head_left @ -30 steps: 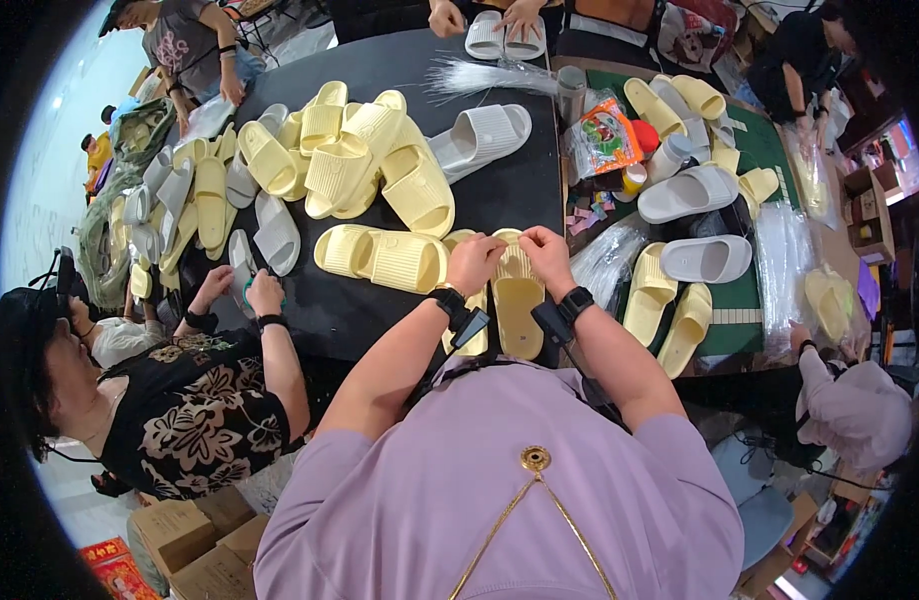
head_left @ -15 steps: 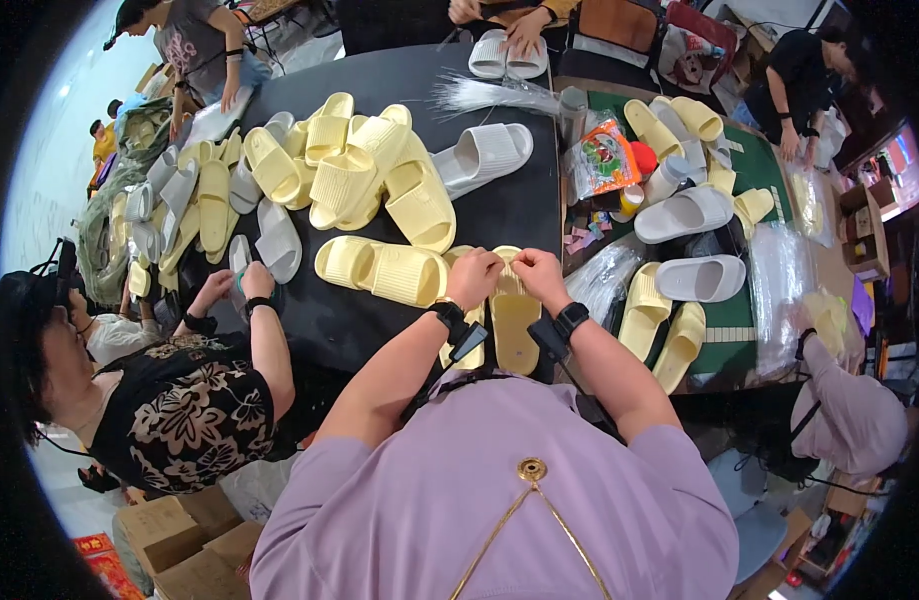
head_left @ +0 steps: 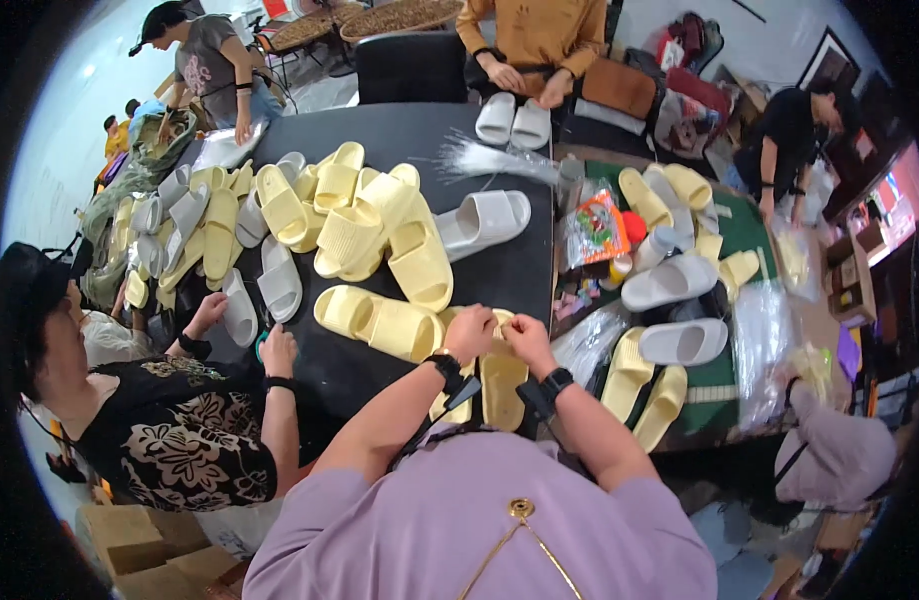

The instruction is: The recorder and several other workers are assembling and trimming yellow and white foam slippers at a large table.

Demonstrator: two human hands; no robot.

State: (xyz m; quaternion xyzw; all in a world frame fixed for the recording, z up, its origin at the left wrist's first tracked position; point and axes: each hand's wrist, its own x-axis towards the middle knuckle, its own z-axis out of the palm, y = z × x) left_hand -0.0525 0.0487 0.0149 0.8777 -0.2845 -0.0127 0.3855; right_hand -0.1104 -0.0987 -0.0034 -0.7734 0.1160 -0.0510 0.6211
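Both my hands are close together at the table's near edge, over a pair of pale yellow slippers. My left hand is closed in a pinch above the left yellow slipper, which my wrist partly covers. My right hand pinches too, over the strap end of the right yellow slipper. Whatever lies between my fingertips is too small to make out. Just left of my hands, another pair of yellow slippers lies on its side on the black tabletop.
A pile of yellow slippers fills the middle, with a grey slipper beside it. Clear plastic strips lie beyond. A green mat holds more slippers at right. A co-worker's hand is at left, near a grey slipper.
My view has tilted up, so the table sits lower in the picture. My hands stay pinched over the slippers. The left co-worker's hands have moved apart.
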